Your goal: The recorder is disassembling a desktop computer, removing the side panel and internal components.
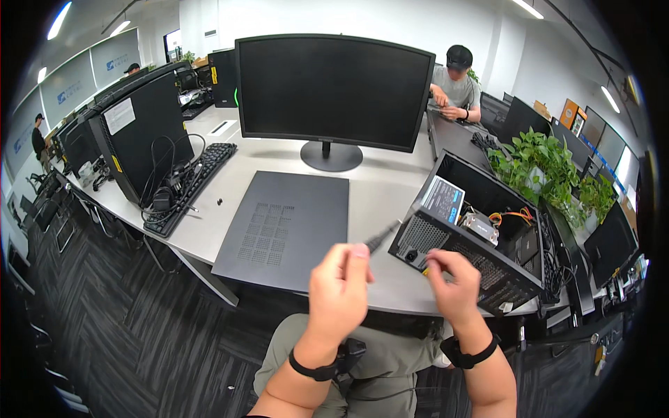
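At lower centre, the left hand pinches a dark tool, seemingly readied beside the open computer case at right; whether the right hand holds anything is unclear; aiming likely needs steadiness.

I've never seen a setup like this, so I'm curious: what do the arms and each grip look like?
The left grip and right grip are a person's ungloved hands. No sleeves cover the visible wrists. A black strap-like band circles the left wrist, another the right, each with a dark, blocky module. I can't make out markings.
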